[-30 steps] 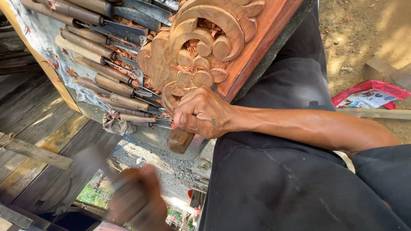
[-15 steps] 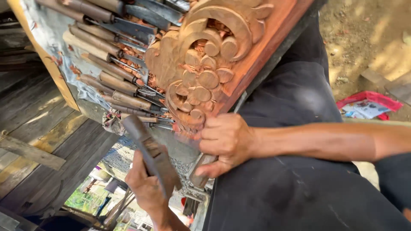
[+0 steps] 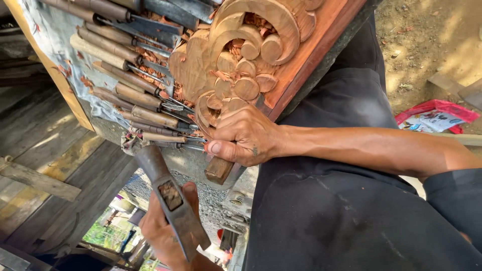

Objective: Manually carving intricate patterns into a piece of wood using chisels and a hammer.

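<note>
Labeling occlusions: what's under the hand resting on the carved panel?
The left hand grips a wooden chisel handle against the carved panel. The blade and the carving beneath are covered.

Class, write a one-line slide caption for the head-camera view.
Left hand steadies a chisel against a carved wooden panel; right hand holds a hammer beside it.

L hand (image 3: 165, 228) grips mallet (image 3: 173, 203) | R hand (image 3: 248, 135) holds chisel (image 3: 219, 169) on carved panel (image 3: 251, 60)

A row of wooden-handled steel chisels (image 3: 120, 75) lies on a grey cloth (image 3: 55, 45) at far left. Weathered grey floor planks (image 3: 45, 165) run below. A red printed plastic wrapper (image 3: 434, 116) lies on the sandy ground (image 3: 427, 45) at right.
</note>
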